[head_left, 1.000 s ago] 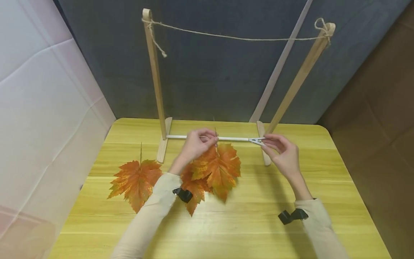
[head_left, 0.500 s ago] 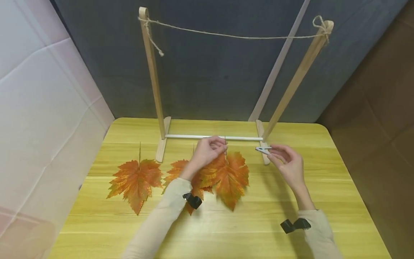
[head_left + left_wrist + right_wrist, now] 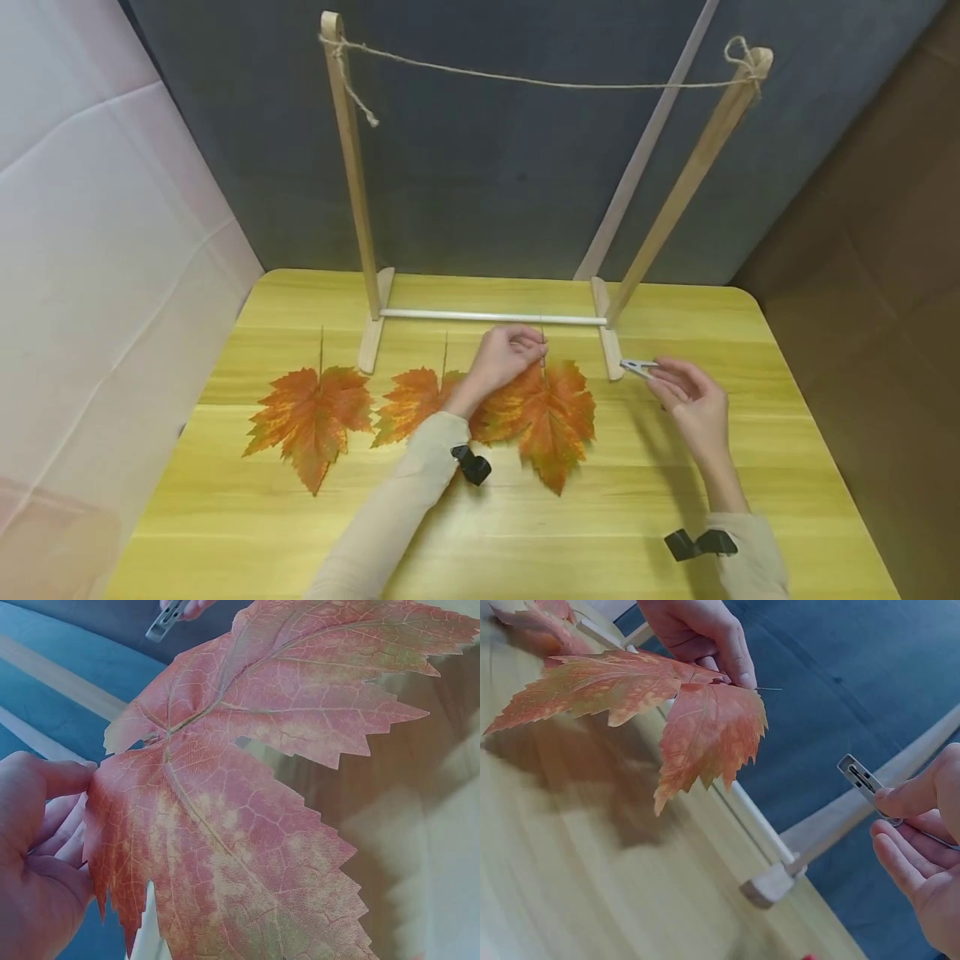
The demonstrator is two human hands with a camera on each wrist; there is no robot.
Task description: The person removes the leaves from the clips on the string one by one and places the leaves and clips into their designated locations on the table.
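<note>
My left hand [image 3: 504, 365] pinches the thin stem of an orange-red artificial maple leaf [image 3: 557, 421], held above the table with its tip toward me. In the left wrist view the same leaf [image 3: 225, 795] fills the middle, its veins and jagged edge showing. To the right, my right hand [image 3: 696, 408] pinches a small grey clothespin [image 3: 636, 367] between thumb and fingers. The right wrist view shows this clothespin [image 3: 862, 780] apart from the leaf. Two similar leaves lie on the table: one at the left [image 3: 311, 421], and a middle leaf [image 3: 420, 402] partly hidden by my left arm.
A wooden stand rises behind my hands, with a left post [image 3: 352, 183], a right post [image 3: 686, 187] and a white bottom rod [image 3: 480, 316]. Twine [image 3: 517, 79] spans the post tops. The yellow wood-grain table [image 3: 570, 542] ends at a dark back panel [image 3: 480, 192].
Both hands have moved right and toward me. The held leaf has come away from above the middle leaf, and the clothespin has moved from near the rod's right end to the right.
</note>
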